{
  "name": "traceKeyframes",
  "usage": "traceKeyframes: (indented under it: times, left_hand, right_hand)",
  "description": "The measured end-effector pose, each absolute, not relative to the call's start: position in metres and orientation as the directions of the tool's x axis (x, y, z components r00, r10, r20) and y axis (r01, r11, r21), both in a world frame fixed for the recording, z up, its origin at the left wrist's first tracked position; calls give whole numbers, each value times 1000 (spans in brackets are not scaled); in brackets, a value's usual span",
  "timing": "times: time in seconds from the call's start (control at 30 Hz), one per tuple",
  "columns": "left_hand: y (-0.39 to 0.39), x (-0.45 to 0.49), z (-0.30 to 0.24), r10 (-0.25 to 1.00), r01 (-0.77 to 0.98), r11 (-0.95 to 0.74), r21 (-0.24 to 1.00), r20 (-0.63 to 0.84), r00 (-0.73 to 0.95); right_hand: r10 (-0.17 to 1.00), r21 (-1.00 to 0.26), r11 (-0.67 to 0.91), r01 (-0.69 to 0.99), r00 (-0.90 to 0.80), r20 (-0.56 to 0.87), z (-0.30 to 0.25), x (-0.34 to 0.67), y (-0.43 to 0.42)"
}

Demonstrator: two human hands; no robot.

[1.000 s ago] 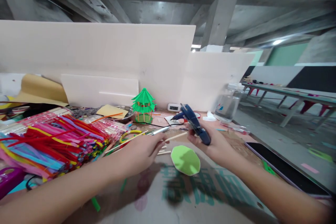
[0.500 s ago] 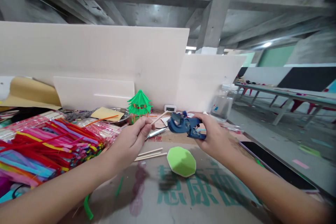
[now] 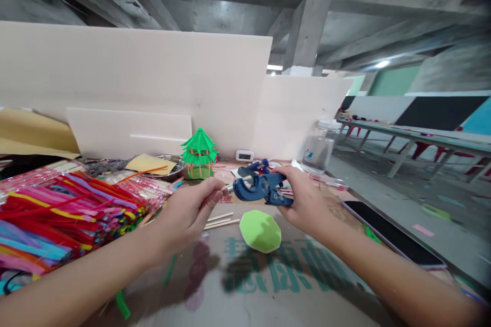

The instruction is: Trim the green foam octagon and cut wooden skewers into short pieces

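My right hand (image 3: 301, 191) grips a blue pipe cutter (image 3: 255, 187) by its handles, its hooked jaw turned left. Between thumb and fingers of my left hand (image 3: 192, 204) is a thin wooden stick (image 3: 229, 188). The stick's far end reaches into the cutter's jaw; whether the blade touches it I cannot tell. Below the tool lies a light green octagonal piece (image 3: 261, 231) on printed cardboard (image 3: 276, 301). Several loose wooden sticks (image 3: 220, 222) rest to its left. Behind my left hand stands a small green pagoda-shaped model (image 3: 199, 153).
Colourful pipe cleaners (image 3: 72, 204) are heaped at the left. A small digital clock (image 3: 244, 155) and a clear plastic bottle (image 3: 319, 147) stand at the back, before white boards (image 3: 153, 76). A dark phone (image 3: 393, 235) lies along the right edge.
The stick and the cutter have come together, the stick's end now inside the jaw. The whole view has shifted slightly, with the scene sitting a little further left and higher.
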State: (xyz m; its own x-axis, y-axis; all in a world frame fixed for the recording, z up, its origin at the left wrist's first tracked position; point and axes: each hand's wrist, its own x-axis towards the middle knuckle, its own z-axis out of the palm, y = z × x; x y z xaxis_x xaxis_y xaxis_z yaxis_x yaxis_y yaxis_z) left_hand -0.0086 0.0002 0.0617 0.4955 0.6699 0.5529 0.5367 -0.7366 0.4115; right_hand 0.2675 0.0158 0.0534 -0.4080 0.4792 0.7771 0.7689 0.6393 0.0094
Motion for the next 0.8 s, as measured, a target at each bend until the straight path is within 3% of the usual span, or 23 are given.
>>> traceKeyframes:
  times: [0.13,0.53,0.8]
  left_hand:
    - [-2,-5,60,651,521,-759,392,485,584]
    - [-6,-4,58,639,482,-769,421,464,614]
    - [-7,-1,54,648,461,-757,463,447,616]
  right_hand:
    - [456,43,641,766,-426,781,54,265,13]
    - [378,161,632,758,-482,790,60,268,7]
    - [429,178,622,762,-522,737,65,270,2]
